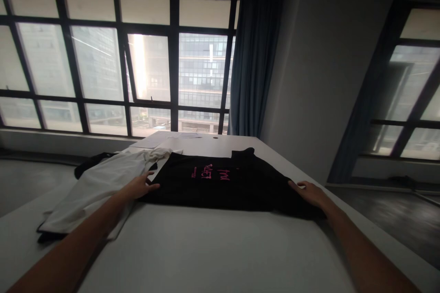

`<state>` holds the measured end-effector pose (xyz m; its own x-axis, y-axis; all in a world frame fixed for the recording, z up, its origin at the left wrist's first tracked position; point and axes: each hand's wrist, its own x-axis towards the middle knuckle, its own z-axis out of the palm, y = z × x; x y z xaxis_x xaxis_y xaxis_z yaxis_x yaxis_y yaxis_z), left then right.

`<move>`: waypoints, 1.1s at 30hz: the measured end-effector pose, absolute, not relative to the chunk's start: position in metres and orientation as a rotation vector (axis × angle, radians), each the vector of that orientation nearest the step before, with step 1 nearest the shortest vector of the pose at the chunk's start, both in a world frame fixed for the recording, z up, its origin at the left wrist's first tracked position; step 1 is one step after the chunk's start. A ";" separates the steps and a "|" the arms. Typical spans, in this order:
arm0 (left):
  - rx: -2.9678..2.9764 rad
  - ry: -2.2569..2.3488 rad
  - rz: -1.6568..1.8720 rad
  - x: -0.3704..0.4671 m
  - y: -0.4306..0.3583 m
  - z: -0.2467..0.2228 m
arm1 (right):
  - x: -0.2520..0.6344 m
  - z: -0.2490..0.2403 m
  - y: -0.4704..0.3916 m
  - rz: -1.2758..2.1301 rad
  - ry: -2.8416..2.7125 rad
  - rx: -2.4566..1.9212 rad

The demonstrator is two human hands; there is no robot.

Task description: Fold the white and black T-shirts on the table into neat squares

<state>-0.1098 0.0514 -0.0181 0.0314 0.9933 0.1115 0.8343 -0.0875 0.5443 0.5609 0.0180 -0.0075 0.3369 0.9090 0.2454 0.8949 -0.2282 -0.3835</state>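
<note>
A black T-shirt (206,194) with pink lettering lies sideways across the white table, its hem to the left and its collar toward the far right. At the hem end, my left hand (141,185) rests against the cloth with thumb and fingers apart. My right hand (309,192) is at the other end, its fingers closed on the fabric near the shoulder or sleeve. Part of the cloth runs under that hand and wrist. Beside my left forearm is a heap of white shirts (99,187), with dark cloth showing beneath it.
The white table (206,247) reaches toward the windows, with papers (182,136) and a round hole (215,138) at its far end. A blue curtain (252,64) and a grey pillar (319,68) stand beyond its right side.
</note>
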 end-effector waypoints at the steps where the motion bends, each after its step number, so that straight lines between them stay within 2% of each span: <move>1: 2.027 1.898 0.602 -0.110 0.050 -0.017 | 0.566 -0.012 0.014 0.095 -1.613 -2.166; 6: 2.054 1.940 0.389 -0.113 0.048 -0.011 | 0.578 -0.014 0.001 0.229 -1.751 -2.141; 11: 1.968 1.652 0.642 -0.125 0.038 -0.007 | 0.578 -0.003 0.001 0.046 -1.638 -2.047; 13: 1.917 1.600 0.665 -0.128 0.033 -0.006 | 0.580 0.000 -0.005 0.165 -1.552 -2.052; 17: 1.852 1.592 0.531 -0.130 0.029 -0.008 | 0.585 0.000 -0.020 0.632 -1.555 -2.149; 19: 1.856 1.620 0.499 -0.130 0.030 -0.009 | 0.587 -0.002 -0.024 0.706 -1.648 -2.095; 24: 1.977 1.745 0.484 -0.125 0.034 -0.009 | 0.590 -0.005 -0.020 0.594 -1.706 -1.909; 30: 2.091 1.837 0.453 -0.120 0.035 -0.001 | 0.605 -0.004 -0.012 0.228 -1.628 -2.113; 33: 2.043 1.782 0.399 -0.121 0.030 0.004 | 0.608 -0.002 -0.015 0.179 -1.598 -2.223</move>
